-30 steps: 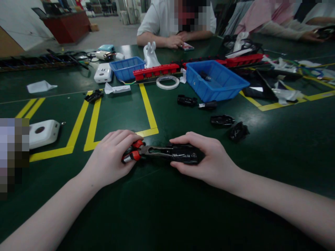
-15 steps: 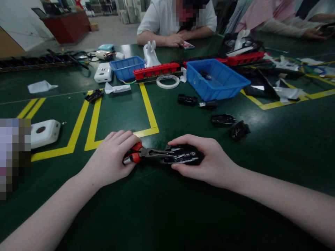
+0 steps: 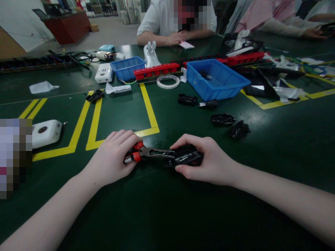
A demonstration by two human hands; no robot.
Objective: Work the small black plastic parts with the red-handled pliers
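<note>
bench: dark green bench (image 3: 167,212) with yellow tape lines is carrying everything; a person in a white shirt (image 3: 157,21) is sitting at the far side.
left grip: left hand (image 3: 112,159) is wrapping the red handles of the pliers (image 3: 151,152), fingers pressed together over them.
pliers: nose is pointing from the left grip straight at the right grip, tip touching the black housing (image 3: 187,157).
right grip: right hand (image 3: 209,163) is pinching the housing, thumb on the near edge, fingers over the far edge.
housing: resting on the bench inside the right grip, just beside the left grip.
beyond right grip: loose black parts (image 3: 222,120) are lying near; blue bin (image 3: 217,78) is sitting further out.
outboard of left grip: white device (image 3: 47,132) is sitting well apart.
</note>
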